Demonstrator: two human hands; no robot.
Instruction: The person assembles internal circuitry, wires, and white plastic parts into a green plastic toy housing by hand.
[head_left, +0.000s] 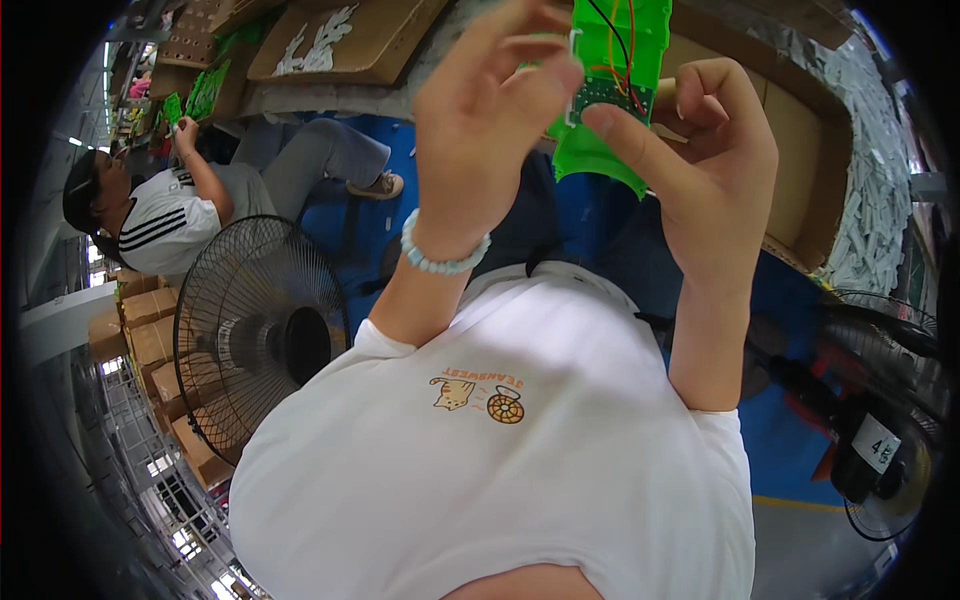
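Observation:
A bright green plastic housing (598, 160) is held up at the top middle, its hollow side facing me. Inside it lies a small green circuit board (600, 97), with black, red and orange wires (627, 60) running up from it. My right hand (710, 140) grips the housing from the right, the thumb pressed on the board's lower part and the other fingers curled at the edge. On the housing's left edge is a narrow white part (573, 75). My left hand (490, 130), a beaded bracelet on its wrist, is beside that part; its fingers are smeared by motion.
Beyond the hands, a cardboard box (345, 45) holds white pieces, and a larger carton (790, 150) stands right, beside many pale strips (870, 200). A fan (260, 335) is at left, another (880, 440) at right. A seated co-worker (170, 220) handles green parts.

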